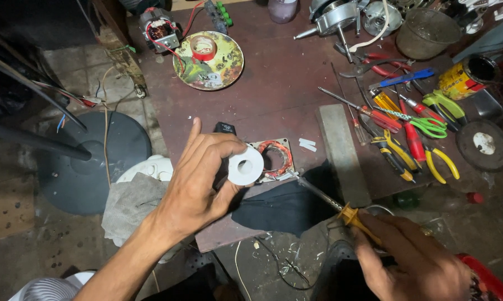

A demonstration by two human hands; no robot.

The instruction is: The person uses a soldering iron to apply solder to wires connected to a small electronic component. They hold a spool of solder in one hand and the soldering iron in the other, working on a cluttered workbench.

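Left hand pinches a white roll of tape between thumb and fingers, holding it up over the near edge of the brown worktable, just to the left of a small stator plate with a copper winding that lies flat there. Right hand is closed around the yellow handle of a soldering iron; its long shaft runs up and to the left from below the table's near edge, its tip almost at the plate's near right corner, beside the roll. So the winding lies between the two hands, the left one nearer. A black cloth hangs over the near edge beneath the iron. Pliers and screwdrivers crowd the table's right side, and a painted plate with red tape sits toward the far left corner.
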